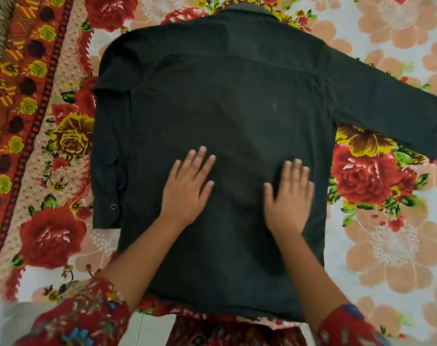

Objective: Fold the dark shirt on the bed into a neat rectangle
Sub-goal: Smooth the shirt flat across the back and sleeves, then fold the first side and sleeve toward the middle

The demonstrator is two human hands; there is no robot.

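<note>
One dark shirt (225, 108), laid flat and back-up on the bed, collar (249, 11) at the far end from the hands.

Two hands on its lower back panel, side by side and apart: left hand (187, 188) and right hand (289, 196), both palm-down with fingers straight and lightly spread, pressing the cloth and gripping nothing.

One sleeve (107, 151), outward of the left hand, folded in along the shirt's side edge; its cuff carries a metal snap (113, 206), level with that wrist.

One sleeve (387, 108), beyond and outward of the right hand, stretched out unfolded across the bed and running off the picture's edge.

One floral bedsheet (399, 245) under everything, red and yellow roses, with a red patterned border (25, 96) far outward of the left hand.

Two red floral garment sleeves, left (82, 320) and right (344, 325), on the person's forearms, nearest the camera.
</note>
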